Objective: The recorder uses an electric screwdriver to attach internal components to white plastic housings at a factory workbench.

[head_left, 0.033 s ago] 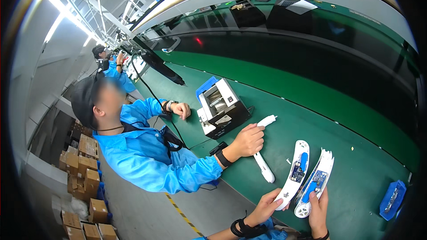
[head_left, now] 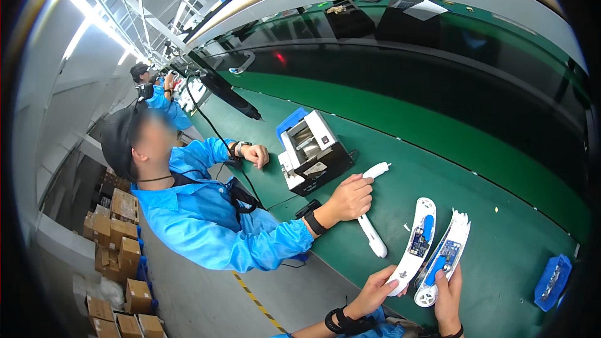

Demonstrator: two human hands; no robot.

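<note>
Two curved white plastic housing halves are held side by side at the lower right, their open sides showing. My left hand (head_left: 374, 289) grips the lower end of the left housing half (head_left: 410, 263), which carries a small circuit board and a blue part. Closed round the lower part of the right housing half (head_left: 460, 231) is my right hand (head_left: 448, 297), its thumb near a blue part beside another circuit board (head_left: 447, 253). The halves are apart at their upper ends. Whether they touch lower down, I cannot tell.
A co-worker in blue (head_left: 213, 225) sits at the left, one hand on a white curved handle-like piece (head_left: 372, 238). Beyond stands a black and white bench machine (head_left: 313, 153); a black power screwdriver (head_left: 228, 92) hangs above. A blue bin (head_left: 553, 281) of small parts sits far right on the green table (head_left: 494, 256).
</note>
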